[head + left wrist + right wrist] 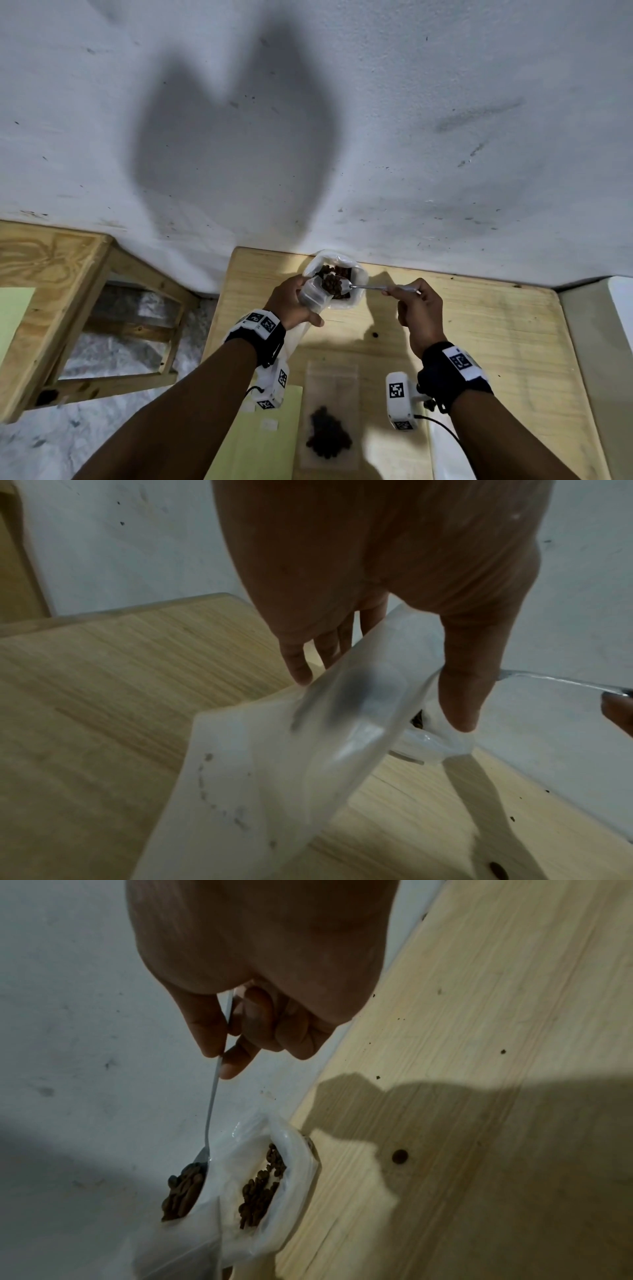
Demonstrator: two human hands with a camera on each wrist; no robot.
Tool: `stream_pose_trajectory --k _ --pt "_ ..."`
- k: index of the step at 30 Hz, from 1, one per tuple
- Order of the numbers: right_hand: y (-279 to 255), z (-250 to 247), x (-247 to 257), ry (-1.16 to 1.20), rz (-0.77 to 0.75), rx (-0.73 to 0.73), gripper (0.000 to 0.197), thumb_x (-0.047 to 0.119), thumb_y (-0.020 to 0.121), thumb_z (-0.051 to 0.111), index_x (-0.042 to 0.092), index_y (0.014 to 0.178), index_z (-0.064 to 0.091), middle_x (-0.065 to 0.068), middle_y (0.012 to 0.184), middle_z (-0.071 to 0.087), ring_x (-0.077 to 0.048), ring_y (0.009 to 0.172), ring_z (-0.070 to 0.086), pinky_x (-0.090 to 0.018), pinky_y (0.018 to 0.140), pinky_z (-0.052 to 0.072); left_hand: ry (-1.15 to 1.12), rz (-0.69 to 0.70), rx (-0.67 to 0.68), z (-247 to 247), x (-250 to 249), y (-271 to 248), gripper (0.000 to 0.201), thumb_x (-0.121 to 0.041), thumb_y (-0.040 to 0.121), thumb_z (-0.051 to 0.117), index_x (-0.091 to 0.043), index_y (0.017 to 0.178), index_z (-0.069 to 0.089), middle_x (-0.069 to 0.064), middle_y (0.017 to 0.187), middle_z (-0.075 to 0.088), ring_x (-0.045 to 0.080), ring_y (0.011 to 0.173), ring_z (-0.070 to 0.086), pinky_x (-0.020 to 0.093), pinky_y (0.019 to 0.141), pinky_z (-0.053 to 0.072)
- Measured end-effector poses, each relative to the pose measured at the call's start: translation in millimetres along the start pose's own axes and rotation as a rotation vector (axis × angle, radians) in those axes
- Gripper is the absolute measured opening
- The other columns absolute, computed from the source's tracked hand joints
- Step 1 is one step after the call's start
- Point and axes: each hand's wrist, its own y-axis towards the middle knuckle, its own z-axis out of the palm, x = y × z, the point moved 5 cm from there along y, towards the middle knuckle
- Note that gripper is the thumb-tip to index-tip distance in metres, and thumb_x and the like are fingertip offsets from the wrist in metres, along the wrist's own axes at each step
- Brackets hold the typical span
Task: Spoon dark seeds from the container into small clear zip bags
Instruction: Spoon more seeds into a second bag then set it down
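Observation:
My left hand (291, 301) grips a small clear zip bag (313, 296) and holds it tilted with its mouth toward the container. In the left wrist view the bag (308, 750) hangs between thumb and fingers. My right hand (416, 308) pinches the handle of a metal spoon (368, 287). The spoon's bowl, heaped with dark seeds (331, 284), sits at the bag's mouth. The right wrist view shows the loaded spoon (186, 1188) beside the container's seeds (262, 1185). The container (356, 294), lined with white plastic, stands at the table's far edge against the wall.
A filled zip bag (329, 428) of seeds lies flat on the wooden table (496, 342) near me, next to a pale green sheet (270, 438). A stray seed (375, 334) lies mid-table. A wooden frame (68, 308) stands to the left. The white wall (411, 137) is close behind.

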Motion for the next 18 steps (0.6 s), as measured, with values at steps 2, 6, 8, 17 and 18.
stream_pose_trajectory --k 2,6,8,17,18 --pt "-3 -2 -2 -0.013 -0.018 0.021 0.036 -0.001 0.084 0.069 0.014 0.066 0.042 -0.025 0.079 0.053 -0.014 0.043 0.025 -0.023 0.043 0.022 -0.002 0.007 -0.019 0 0 -2 0.107 -0.015 0.050 0.096 -0.020 0.144 0.045 0.000 0.137 0.054 0.020 0.122 0.053 0.031 0.097 0.046" --pt "-7 -1 -4 -0.056 -0.085 0.033 0.036 -0.002 0.085 0.070 0.012 0.068 0.042 -0.019 0.075 0.051 -0.015 0.047 0.030 -0.024 0.048 0.026 0.030 0.030 -0.041 3 -1 -3 0.110 -0.015 0.048 0.097 -0.019 0.145 0.045 0.001 0.144 0.048 0.022 0.129 0.049 0.034 0.102 0.046" --pt "-9 0 -3 -0.086 -0.126 0.027 0.037 -0.003 0.085 0.071 0.012 0.068 0.042 -0.016 0.071 0.054 -0.013 0.049 0.036 -0.026 0.052 0.029 0.053 0.043 -0.049 6 -1 -3 0.110 -0.016 0.047 0.097 -0.018 0.145 0.046 0.001 0.145 0.047 0.022 0.131 0.047 0.035 0.104 0.046" --pt "-18 -5 -8 -0.155 -0.202 0.027 0.040 -0.004 0.085 0.072 0.015 0.064 0.044 0.008 0.063 0.063 -0.002 0.056 0.051 -0.028 0.062 0.036 0.120 0.055 -0.065 8 -2 -6 0.108 -0.019 0.050 0.096 -0.018 0.145 0.045 0.003 0.147 0.044 0.022 0.133 0.045 0.032 0.107 0.041" --pt "-18 -3 -7 -0.168 -0.212 0.035 0.040 -0.004 0.085 0.072 0.015 0.065 0.044 0.011 0.061 0.063 -0.002 0.058 0.054 -0.028 0.062 0.038 0.115 0.053 -0.065 8 -2 -5 0.108 -0.018 0.050 0.096 -0.018 0.145 0.045 0.003 0.147 0.045 0.022 0.132 0.046 0.032 0.106 0.042"
